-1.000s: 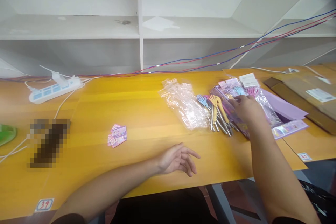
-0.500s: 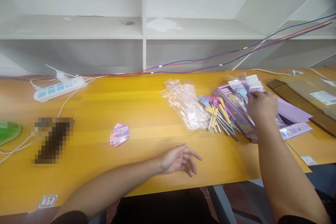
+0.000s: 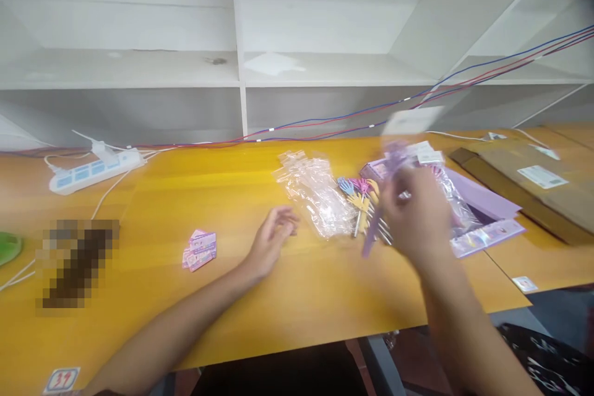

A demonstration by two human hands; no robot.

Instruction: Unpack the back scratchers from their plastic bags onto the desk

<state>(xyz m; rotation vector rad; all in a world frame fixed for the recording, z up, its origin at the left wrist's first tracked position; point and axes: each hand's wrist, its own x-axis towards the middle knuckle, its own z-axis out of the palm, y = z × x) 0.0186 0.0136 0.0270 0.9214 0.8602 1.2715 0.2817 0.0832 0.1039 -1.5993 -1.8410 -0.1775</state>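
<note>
My right hand [image 3: 415, 210], blurred by motion, is closed on a purple item [image 3: 371, 235] in a clear bag with a white header card [image 3: 413, 120]. It is above the front of an open purple box [image 3: 487, 195] filled with bagged items. My left hand [image 3: 273, 238] hovers over the table with its fingers loosely curled and apart, holding nothing. Between the hands lie clear plastic bags [image 3: 320, 198] and a pile of hand-shaped sticks [image 3: 359, 198] in blue, pink and yellow. Several small pink and purple cards [image 3: 200, 250] lie to the left.
A white power strip [image 3: 97, 171] with cables sits at the back left, and a green object [image 3: 9, 247] at the left edge. A flat cardboard box [image 3: 524, 179] lies at the right. White shelves [image 3: 139, 68] stand behind the table.
My right hand has lifted the purple bagged item out of the box and moved left with it. My left hand has moved left and farther from me. The view has shifted slightly.
</note>
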